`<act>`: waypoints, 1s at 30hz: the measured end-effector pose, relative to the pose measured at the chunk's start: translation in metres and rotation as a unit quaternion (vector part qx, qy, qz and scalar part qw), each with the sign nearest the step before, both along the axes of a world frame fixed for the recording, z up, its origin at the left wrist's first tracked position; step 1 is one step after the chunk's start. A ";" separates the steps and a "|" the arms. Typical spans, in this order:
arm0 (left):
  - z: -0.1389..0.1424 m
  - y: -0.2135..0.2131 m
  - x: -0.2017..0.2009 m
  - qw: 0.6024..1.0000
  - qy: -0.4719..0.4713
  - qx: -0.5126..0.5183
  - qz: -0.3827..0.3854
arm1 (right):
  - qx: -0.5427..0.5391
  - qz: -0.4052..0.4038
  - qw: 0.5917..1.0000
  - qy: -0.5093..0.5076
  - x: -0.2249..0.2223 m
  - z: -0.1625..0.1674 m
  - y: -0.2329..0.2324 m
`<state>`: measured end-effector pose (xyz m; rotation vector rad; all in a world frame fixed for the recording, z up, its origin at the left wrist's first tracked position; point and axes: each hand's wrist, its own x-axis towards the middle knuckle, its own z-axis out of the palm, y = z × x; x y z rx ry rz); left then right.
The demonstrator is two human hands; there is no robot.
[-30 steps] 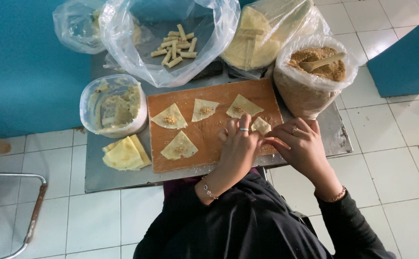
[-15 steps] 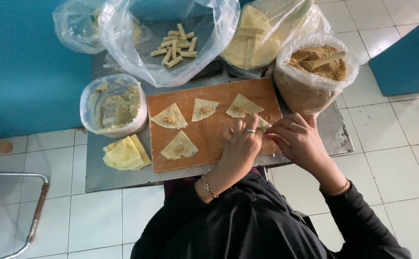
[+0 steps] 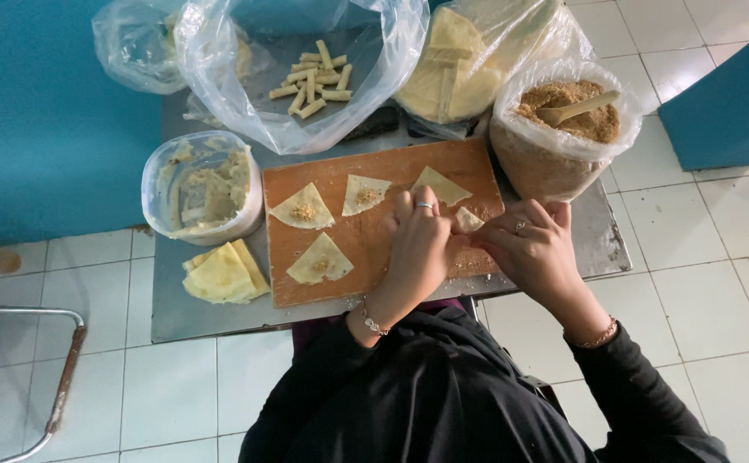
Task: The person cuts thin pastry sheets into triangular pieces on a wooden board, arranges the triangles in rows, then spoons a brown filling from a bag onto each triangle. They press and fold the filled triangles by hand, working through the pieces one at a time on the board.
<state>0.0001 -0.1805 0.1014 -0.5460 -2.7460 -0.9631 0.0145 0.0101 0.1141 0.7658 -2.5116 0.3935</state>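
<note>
Rolling one wrapper (image 3: 467,220) with both hands, left hand (image 3: 417,244) and right hand (image 3: 524,249) pinching it closed; four filled triangles (image 3: 302,208) wait, finished rolls (image 3: 313,79) already bagged.

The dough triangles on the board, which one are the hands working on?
The small wrapper at the board's right end, pinched between the left hand and right hand. The other four lie flat and untouched.
</note>
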 end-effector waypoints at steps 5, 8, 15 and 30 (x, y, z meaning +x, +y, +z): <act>-0.004 0.002 0.006 0.997 0.074 0.003 0.024 | -0.018 -0.015 1.000 0.019 -0.001 -0.010 0.000; -0.015 0.006 0.017 0.982 0.175 -0.062 0.031 | -0.008 -0.037 0.999 0.018 0.002 -0.017 0.001; -0.039 0.012 0.023 0.969 0.209 -0.104 0.077 | 0.020 -0.060 0.998 0.005 0.002 -0.019 0.002; -0.039 0.009 0.012 0.990 0.131 -0.054 0.021 | 0.032 -0.056 0.998 -0.009 -0.003 -0.013 -0.003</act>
